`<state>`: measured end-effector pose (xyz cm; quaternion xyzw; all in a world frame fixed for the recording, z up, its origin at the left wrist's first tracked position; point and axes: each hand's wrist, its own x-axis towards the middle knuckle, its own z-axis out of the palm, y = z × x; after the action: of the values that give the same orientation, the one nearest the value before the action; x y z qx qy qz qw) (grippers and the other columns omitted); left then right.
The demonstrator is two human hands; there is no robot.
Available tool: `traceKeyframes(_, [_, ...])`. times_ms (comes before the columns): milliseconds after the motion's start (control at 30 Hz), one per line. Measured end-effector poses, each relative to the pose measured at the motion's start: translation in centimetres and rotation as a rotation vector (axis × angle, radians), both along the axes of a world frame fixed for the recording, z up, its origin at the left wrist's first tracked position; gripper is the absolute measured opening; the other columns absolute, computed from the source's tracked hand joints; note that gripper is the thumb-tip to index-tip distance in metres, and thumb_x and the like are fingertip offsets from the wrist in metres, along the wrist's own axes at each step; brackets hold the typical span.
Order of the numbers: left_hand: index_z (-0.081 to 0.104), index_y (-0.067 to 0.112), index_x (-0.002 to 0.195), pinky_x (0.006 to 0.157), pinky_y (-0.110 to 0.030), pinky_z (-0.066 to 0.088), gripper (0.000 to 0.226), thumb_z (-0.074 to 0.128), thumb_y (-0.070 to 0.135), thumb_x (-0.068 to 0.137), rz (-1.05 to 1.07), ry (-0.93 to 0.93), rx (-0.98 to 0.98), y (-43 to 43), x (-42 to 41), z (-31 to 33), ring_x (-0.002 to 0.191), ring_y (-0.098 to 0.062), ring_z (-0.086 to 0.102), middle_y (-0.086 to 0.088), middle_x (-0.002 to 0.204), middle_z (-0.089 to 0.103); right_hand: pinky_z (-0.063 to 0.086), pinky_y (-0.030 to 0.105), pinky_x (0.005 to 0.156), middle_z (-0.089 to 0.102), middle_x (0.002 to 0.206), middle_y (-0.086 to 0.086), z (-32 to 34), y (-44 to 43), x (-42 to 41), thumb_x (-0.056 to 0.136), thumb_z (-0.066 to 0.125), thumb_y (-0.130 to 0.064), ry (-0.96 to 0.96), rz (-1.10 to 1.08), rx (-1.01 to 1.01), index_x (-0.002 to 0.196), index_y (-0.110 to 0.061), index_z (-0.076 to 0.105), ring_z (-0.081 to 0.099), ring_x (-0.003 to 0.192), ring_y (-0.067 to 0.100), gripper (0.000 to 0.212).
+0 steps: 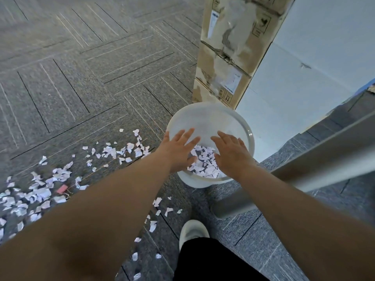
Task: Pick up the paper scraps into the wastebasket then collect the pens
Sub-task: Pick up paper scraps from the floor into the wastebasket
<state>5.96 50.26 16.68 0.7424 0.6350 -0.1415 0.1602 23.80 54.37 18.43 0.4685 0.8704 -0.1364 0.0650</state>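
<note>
Both hands hover over the open mouth of the white wastebasket [211,108], the left hand [178,148] and right hand [231,152] flat, palms down, fingers spread wide and holding nothing. The wastebasket stands on the grey carpet floor [81,78] near the floor's edge along the white wall, just in front of a stack of cardboard boxes [233,47], with a layer of paper scraps [205,164] at its bottom. More loose scraps [36,192] lie scattered over the floor to the left of the wastebasket, and a few lie near the person's white shoe [192,230].
</note>
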Motion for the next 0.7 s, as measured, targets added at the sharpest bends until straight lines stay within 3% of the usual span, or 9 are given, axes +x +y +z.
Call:
traceKeyframes(200, [-0.011,0.024,0.145,0.114,-0.047,-0.003,0.065,0.025,0.047,0.096,0.041,-0.051,0.082,-2.3,-1.3,1.4,0.143,-0.020,-0.005,-0.003,0.154,-0.021,0.012,0.044,0.114,0.018,0.154,0.005,0.9,-1.3,-1.7,0.095,0.045,-0.031,0.009,0.006,0.013,0.143,-0.021,0.022,0.015,0.140,0.025,0.055])
traceKeyframes(467, [-0.004,0.018,0.146,0.114,-0.043,-0.003,0.065,0.029,0.043,0.096,0.311,-0.084,0.211,-8.3,-7.7,1.0,0.143,-0.021,-0.004,-0.005,0.155,-0.015,0.017,0.044,0.110,0.034,0.146,0.011,1.5,-4.0,-10.6,0.093,0.046,-0.028,0.150,0.188,0.105,0.139,-0.013,0.034,0.027,0.134,0.029,0.050])
traceKeyframes(700, [-0.006,0.015,0.146,0.115,-0.041,-0.001,0.071,0.034,0.044,0.095,0.516,-0.057,0.116,-13.4,-16.5,-5.2,0.143,-0.020,-0.005,-0.006,0.153,-0.020,0.014,0.038,0.112,0.027,0.150,0.008,-5.1,-7.0,-20.7,0.094,0.042,-0.029,0.145,0.327,-0.019,0.143,-0.015,0.028,0.021,0.137,0.025,0.052])
